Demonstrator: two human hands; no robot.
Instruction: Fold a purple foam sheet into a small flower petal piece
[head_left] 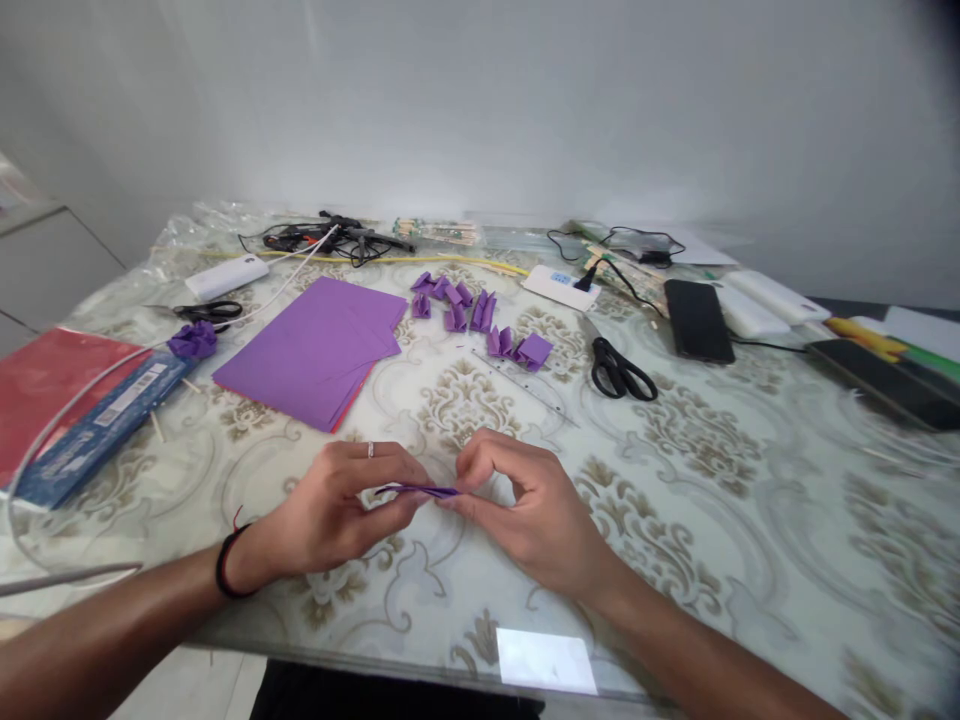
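Between my two hands is a small folded piece of purple paper [417, 490], seen nearly edge-on above the table. My left hand [352, 505] pinches its left part between thumb and fingers. At its right end my right hand [517, 495] grips it with thumb and fingertips. Beyond my hands lie several small folded purple paper pieces [482, 312] in a loose group. A stack of purple paper sheets [307, 345] with a red edge showing underneath lies to their left. A clear ruler [521, 385] rests just in front of the folded pieces.
Black-handled scissors [621, 372] and a black phone [697, 320] lie at the right. On the left are a red-and-blue packet [90, 410], a crumpled purple paper [193, 340], more scissors [210, 311] and a white power bank [227, 276]. Cables [352, 240] run along the back.
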